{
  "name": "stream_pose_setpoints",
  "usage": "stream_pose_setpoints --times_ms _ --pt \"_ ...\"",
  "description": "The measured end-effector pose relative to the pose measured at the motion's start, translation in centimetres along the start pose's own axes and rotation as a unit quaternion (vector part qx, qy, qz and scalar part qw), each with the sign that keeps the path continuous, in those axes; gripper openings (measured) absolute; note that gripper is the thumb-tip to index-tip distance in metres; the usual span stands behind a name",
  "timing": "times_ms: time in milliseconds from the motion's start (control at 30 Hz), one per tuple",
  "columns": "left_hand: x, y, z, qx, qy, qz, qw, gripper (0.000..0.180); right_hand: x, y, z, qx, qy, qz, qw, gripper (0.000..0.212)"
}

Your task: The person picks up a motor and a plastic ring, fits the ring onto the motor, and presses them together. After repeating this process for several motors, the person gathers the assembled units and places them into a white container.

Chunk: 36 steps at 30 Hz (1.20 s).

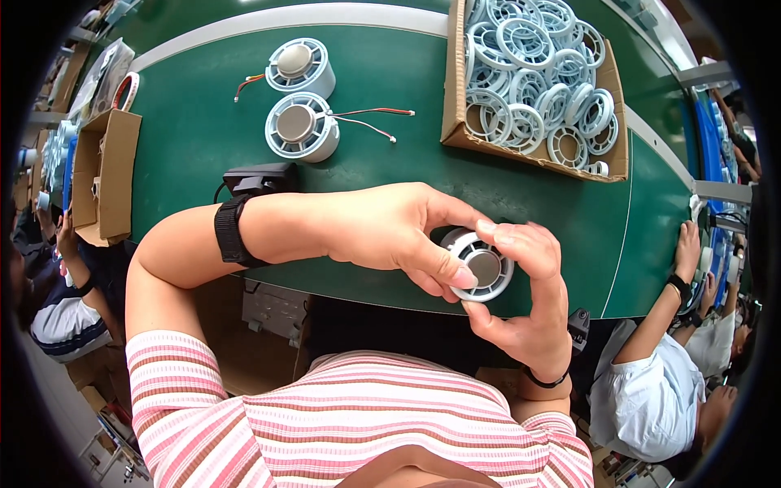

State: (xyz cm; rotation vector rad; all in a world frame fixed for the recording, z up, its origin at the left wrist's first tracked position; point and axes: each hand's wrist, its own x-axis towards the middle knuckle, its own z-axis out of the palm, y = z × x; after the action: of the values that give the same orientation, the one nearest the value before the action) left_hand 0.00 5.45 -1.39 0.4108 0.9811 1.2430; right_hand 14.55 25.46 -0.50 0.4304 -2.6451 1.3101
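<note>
Near the table's front edge, both hands hold a small round motor unit point(486, 275) with a pale plastic ring, spokes and a grey metal disc in its middle. My left hand point(404, 236) reaches across from the left, its thumb on the unit's face and its other fingers around the side. From the right, my right hand point(533, 297) grips the rim between thumb and fingers. Two similar light-blue units stand farther back on the left: a far motor unit point(299, 67) and a nearer motor unit point(301, 128), both with thin wires trailing out.
A cardboard box point(537, 160) heaped with light-blue spoked rings point(525, 45) stands at the back right of the green table point(382, 171). Another cardboard box point(122, 175) is at the left edge. Co-workers sit on both sides; one person's hand point(687, 248) rests at the right.
</note>
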Motion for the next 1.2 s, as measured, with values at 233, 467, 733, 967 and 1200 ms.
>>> stream_pose_setpoints --times_ms 233,467,733,967,1200 --pt "-2.5 1.2 2.0 0.541 0.171 0.158 0.808 0.035 -1.3 -0.1 0.1 -0.188 0.05 -0.029 0.981 0.067" --pt "-6.8 3.7 3.0 0.826 0.452 0.118 0.314 0.026 -1.3 2.9 -5.3 -0.352 0.251 0.115 0.894 0.046" --pt "-6.4 2.0 3.1 0.831 0.414 -0.016 0.371 0.029 8.0 4.1 -7.3 -0.312 0.131 -0.074 0.938 0.016" --pt "-4.4 1.7 3.6 0.751 0.477 0.152 0.431 0.042 12.0 5.3 -6.0 -0.349 0.05 -0.121 0.928 0.016" --pt "-4.1 1.6 1.9 0.793 0.418 0.09 0.434 0.042 9.2 1.3 -7.2 -0.112 0.086 0.098 0.985 0.014"
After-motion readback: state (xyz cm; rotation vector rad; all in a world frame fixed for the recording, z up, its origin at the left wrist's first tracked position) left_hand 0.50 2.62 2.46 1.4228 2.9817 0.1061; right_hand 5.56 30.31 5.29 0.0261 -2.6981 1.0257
